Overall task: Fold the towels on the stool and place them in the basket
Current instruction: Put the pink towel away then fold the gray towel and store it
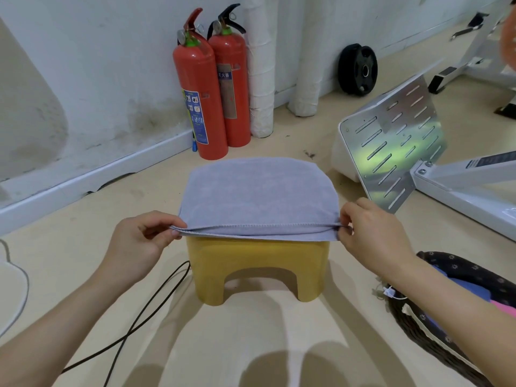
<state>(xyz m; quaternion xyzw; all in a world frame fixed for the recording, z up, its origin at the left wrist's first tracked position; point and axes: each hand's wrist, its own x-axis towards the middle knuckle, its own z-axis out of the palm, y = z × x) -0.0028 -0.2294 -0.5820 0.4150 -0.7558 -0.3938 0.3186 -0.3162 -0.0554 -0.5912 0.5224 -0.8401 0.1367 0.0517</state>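
Note:
A grey-blue towel [259,195] lies folded in two layers over the top of a yellow plastic stool [255,270] in the middle of the floor. My left hand [139,238] pinches the towel's near left corner. My right hand [374,233] pinches its near right corner. The near hemmed edges are drawn level along the stool's front. A dark woven basket [413,328] sits at the lower right, partly hidden by my right forearm, with blue and pink cloth inside.
Two red fire extinguishers [212,88] stand against the wall behind the stool. A white machine with a slotted metal plate [396,141] lies to the right. A black cable [145,311] runs across the floor at the left. A black weight plate [357,69] leans on the far wall.

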